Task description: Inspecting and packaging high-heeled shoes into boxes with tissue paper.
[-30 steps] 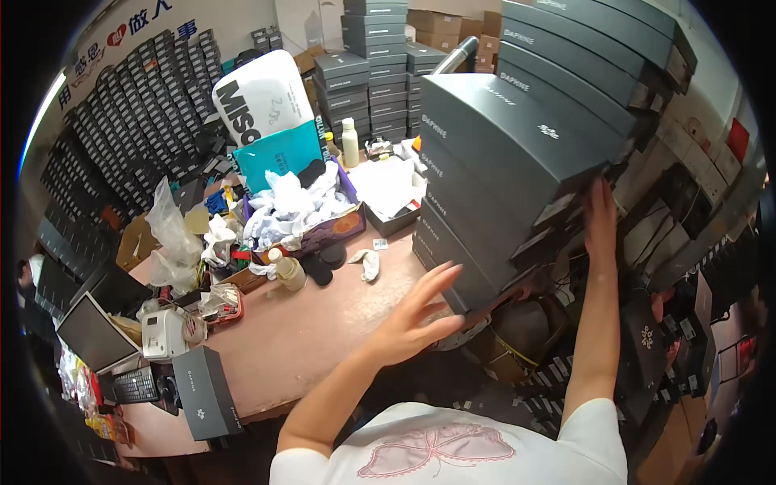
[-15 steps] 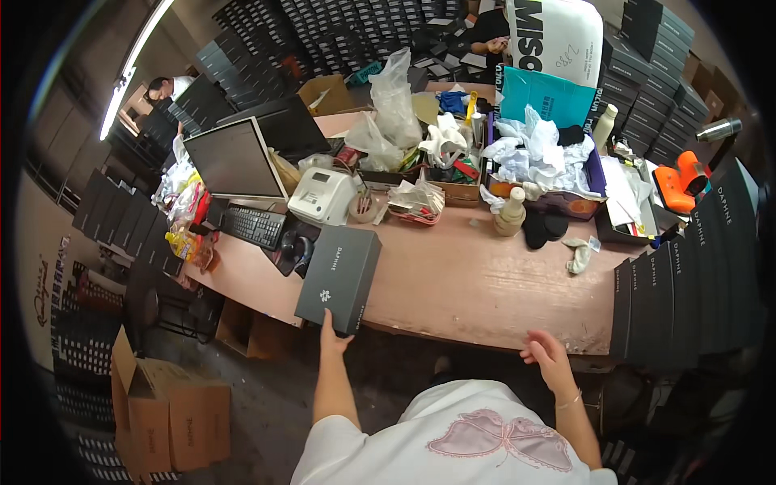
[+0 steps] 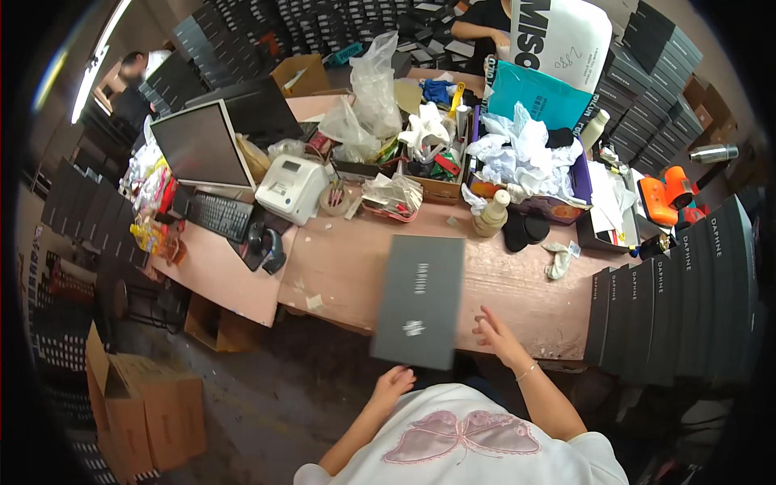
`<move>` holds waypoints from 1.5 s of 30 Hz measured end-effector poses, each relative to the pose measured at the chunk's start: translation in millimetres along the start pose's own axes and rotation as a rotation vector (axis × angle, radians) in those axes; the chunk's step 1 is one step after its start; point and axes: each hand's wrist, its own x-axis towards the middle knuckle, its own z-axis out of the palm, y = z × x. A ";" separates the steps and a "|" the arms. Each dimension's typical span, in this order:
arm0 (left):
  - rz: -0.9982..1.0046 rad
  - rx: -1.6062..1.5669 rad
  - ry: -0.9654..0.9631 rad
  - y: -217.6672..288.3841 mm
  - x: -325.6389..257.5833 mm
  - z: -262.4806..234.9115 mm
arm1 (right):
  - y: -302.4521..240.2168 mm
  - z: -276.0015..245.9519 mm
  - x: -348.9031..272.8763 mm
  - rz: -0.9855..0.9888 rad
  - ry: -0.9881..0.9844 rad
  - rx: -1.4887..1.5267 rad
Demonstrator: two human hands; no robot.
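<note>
A dark grey shoe box (image 3: 420, 295), slightly blurred, lies lid up with white marks on its top. Its near end sticks out past the front edge of the pinkish table (image 3: 339, 259). Just below that end is my left hand (image 3: 394, 385), its fingers curled in and nothing visible in them. Whether it touches the box, I cannot tell. To the right of the box, my right hand (image 3: 499, 338) hovers over the table's front edge, fingers apart and holding nothing.
Stacked dark shoe boxes (image 3: 671, 299) stand at the table's right end. A monitor (image 3: 202, 145), keyboard (image 3: 221, 215) and white label printer (image 3: 291, 187) sit left. Farther back are a cream bottle (image 3: 491, 214) and a purple box (image 3: 570, 208) of crumpled paper. Open cartons (image 3: 153, 412) stand on the floor.
The shoe box has moved right along the table's front, away from the keyboard side. My left hand has moved right and its fingers have curled. My right hand has come closer to the box.
</note>
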 end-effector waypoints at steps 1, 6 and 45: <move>0.114 0.390 0.026 7.0 2.2 1.7 | 3.3 -10.9 4.7 0.043 0.064 0.055; 0.491 0.747 0.391 63.8 60.8 53.6 | 47.5 -72.0 17.4 -0.143 0.298 -0.313; 0.688 0.829 -1.078 29.2 82.3 226.6 | -88.3 84.6 10.1 -1.003 -0.464 -0.614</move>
